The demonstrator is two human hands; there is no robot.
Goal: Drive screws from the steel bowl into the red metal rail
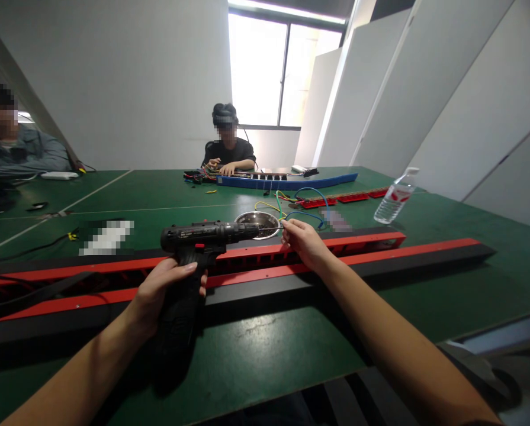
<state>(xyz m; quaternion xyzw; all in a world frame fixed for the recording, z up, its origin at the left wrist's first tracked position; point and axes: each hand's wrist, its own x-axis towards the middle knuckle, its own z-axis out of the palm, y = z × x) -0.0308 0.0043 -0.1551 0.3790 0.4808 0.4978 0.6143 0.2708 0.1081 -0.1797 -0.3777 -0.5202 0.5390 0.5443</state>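
Note:
My left hand is wrapped round the grip of a black cordless drill, which points to the right. A thin bit sticks out of its chuck. At the bit's tip, the fingers of my right hand are pinched together; whatever small thing is between them is too small to make out. Just behind the bit stands a round metal bowl with small dark pieces inside. Beneath both hands lie long red and black bars, side by side across the table.
Coloured wires and red strips lie behind the bowl. A water bottle leans at the right. Across the green table, a person works at a long blue bar. Another person sits at the left.

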